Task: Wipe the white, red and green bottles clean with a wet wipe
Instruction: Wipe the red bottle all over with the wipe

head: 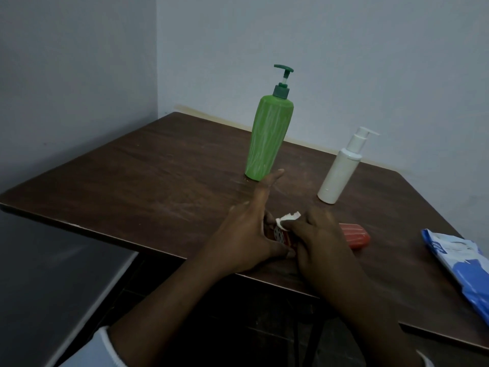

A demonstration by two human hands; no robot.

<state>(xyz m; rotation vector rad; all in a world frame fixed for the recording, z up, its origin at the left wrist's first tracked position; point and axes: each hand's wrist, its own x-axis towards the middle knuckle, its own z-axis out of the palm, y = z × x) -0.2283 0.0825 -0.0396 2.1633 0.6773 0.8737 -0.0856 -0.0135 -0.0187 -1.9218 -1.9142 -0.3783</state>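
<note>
Between our two hands, at the near edge of the table (158,168), the red bottle (354,235) lies on its side, one end poking out past the right hand (325,239) and a strip of label showing in the gap. The right hand's curled fingers are pinching the wet wipe (287,219) down on the bottle's top, a white corner sticking up above the pinch. The left hand (246,234) sits against the other end, index finger straight out; whether its remaining fingers curl round the bottle, we cannot tell. To do this well, we'd steady that end, draw the wipe along the full length away from the pinch, then roll the bottle to reach the underside. Beyond the grip the green pump bottle (267,144) stands upright, streaked pale, with the white pump bottle (338,173) up to the right, both well apart from our hands. The wipes pack (465,263), out right of the grip, is cut off by the frame. The red bottle's cap and most of its body are hidden under our hands, and the dim light blurs the label.
</note>
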